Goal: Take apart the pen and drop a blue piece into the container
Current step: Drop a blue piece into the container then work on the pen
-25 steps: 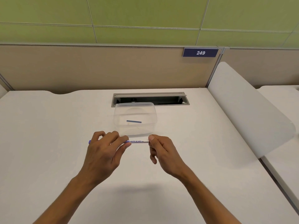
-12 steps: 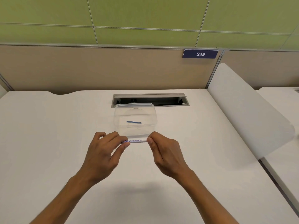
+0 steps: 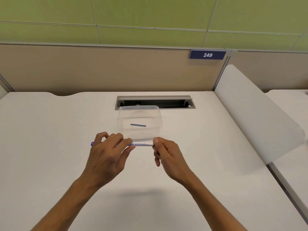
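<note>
A white whiteboard marker (image 3: 141, 144) with blue print lies level between my hands, just in front of the clear plastic container (image 3: 120, 120). My left hand (image 3: 108, 155) grips its left part, and the blue end (image 3: 92, 143) sticks out past my knuckles. My right hand (image 3: 166, 155) pinches the marker's right end between thumb and fingers. Inside the container lies a thin blue stick (image 3: 138, 125).
The white desk (image 3: 50, 139) has an open grey cable slot (image 3: 155, 102) right behind the container. A beige partition with a "249" sign (image 3: 207, 55) closes the back. A white curved divider (image 3: 253, 117) stands at the right.
The marker dipped out of sight on the left half a second ago; now its blue end shows again past my left knuckles. Both hands stay on the marker at about the same spot.
</note>
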A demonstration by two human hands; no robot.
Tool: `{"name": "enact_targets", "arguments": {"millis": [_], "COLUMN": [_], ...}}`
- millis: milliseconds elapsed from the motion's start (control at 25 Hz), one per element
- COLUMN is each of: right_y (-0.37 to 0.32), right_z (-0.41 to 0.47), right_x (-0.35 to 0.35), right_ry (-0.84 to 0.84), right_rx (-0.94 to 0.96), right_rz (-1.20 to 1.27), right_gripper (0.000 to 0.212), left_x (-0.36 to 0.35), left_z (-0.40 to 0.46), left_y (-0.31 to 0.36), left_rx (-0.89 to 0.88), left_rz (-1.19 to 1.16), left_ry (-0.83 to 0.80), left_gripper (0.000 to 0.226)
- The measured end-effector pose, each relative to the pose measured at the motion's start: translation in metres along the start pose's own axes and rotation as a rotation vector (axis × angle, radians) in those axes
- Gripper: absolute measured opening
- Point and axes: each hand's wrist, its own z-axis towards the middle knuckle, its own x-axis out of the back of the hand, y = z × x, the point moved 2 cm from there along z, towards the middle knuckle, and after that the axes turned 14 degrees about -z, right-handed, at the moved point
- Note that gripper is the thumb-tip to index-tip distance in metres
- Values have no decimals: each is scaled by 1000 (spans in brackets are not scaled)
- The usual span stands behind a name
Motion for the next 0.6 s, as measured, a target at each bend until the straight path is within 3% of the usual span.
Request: {"name": "enact_targets", "arguments": {"millis": [160,280,440,600], "right_y": [-1,-4,-1,1], "right_z": [-6,-6,-5,-1], "right_x": [4,7,2,-2], "right_ry": [164,231,161,-21], "right_rx": [242,354,304,67], "right_rz": [-496,-608,-432,-34], "right_gripper": [29,30,36,38], "left_x": [2,3,4,6], "left_z": [2,2,0,1], "left_y": [-1,-2,-1,1], "left_rx": [100,120,94,7], "left_rz": [-144,-209,-175,-52], "left_ry": [-33,-34,-19,6], "left_gripper": [24,25,27,22]}}
